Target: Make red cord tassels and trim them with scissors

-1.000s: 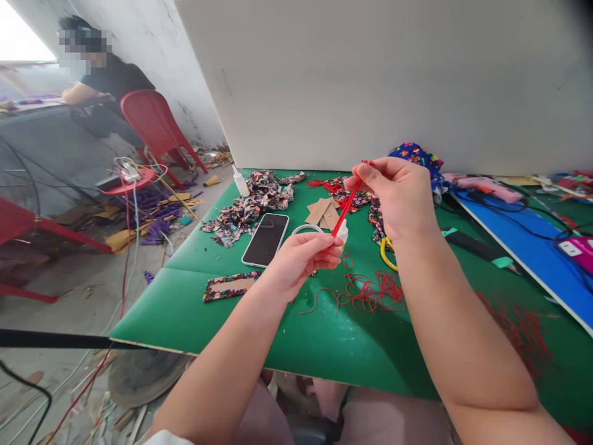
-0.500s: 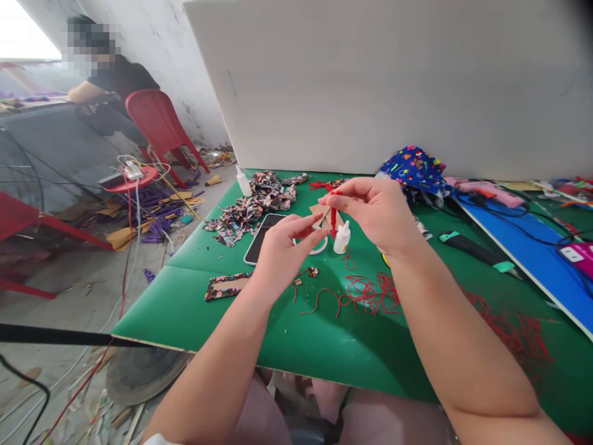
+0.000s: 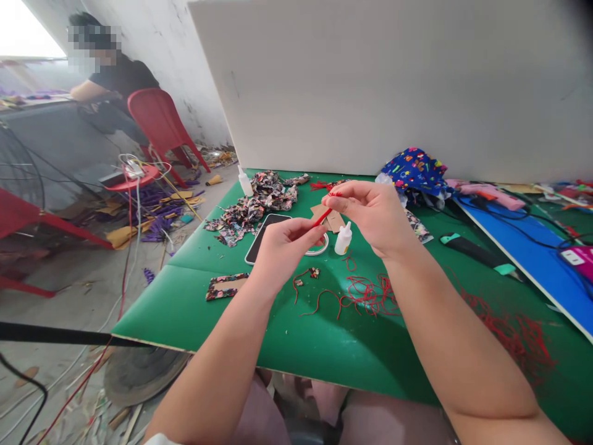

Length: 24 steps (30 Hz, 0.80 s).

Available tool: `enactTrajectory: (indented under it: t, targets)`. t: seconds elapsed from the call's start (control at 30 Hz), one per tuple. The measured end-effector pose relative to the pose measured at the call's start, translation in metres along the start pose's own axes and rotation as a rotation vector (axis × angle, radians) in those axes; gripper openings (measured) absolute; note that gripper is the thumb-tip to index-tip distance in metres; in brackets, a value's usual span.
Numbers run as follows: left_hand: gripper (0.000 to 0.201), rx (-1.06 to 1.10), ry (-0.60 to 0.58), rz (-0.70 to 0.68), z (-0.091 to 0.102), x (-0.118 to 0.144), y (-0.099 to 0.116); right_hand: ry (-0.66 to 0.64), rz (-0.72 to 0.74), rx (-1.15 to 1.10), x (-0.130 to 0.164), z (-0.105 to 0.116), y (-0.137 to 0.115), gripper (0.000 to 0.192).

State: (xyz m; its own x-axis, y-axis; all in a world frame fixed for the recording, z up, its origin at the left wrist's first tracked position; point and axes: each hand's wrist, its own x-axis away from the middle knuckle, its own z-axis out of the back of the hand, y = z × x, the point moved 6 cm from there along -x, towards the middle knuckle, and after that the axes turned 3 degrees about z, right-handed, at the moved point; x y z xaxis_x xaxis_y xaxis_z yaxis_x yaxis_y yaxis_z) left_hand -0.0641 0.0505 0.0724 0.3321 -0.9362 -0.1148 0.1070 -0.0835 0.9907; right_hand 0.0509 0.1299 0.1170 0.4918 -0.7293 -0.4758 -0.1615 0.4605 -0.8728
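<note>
Both hands hold one short bundle of red threads above the green table. My right hand pinches its upper end between thumb and forefinger. My left hand grips the lower end. A small white glue bottle stands on the table just behind and below the bundle, beside a white ring. Loose red threads lie in a tangle under my right forearm. A black phone lies face up, partly behind my left hand.
Floral fabric scraps, cardboard pieces, a fabric-covered strip, blue patterned cloth, a teal-handled cutter and a blue board lie around. A white panel stands behind. A person sits far left by red chairs.
The hands came closer together and moved left. The left hand let go briefly half a second ago and now grips the lower end of the red bundle again, which is tilted and shorter between the hands.
</note>
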Motion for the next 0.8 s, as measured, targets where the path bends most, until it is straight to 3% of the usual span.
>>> enactTrajectory:
  t: [0.13,0.2,0.3,0.47,0.8]
  targets:
    - [0.026,-0.093,-0.002,-0.067,-0.001,0.001,0.004,-0.04,0.014,-0.061,0.002,-0.004,-0.004,0.016]
    - [0.027,0.025,0.014,-0.119,-0.003,0.003,0.006,-0.063,0.021,-0.089,0.003,-0.008,-0.005,0.013]
    - [0.026,0.274,-0.05,-0.147,-0.014,0.007,0.008,-0.089,0.001,-0.146,0.006,-0.014,-0.005,0.009]
    - [0.017,0.409,-0.081,-0.076,-0.022,0.011,0.006,-0.096,-0.038,-0.189,0.008,-0.019,-0.005,0.007]
    - [0.021,0.383,-0.16,0.06,-0.024,0.01,0.0,-0.05,-0.15,-0.162,0.01,-0.017,0.005,0.017]
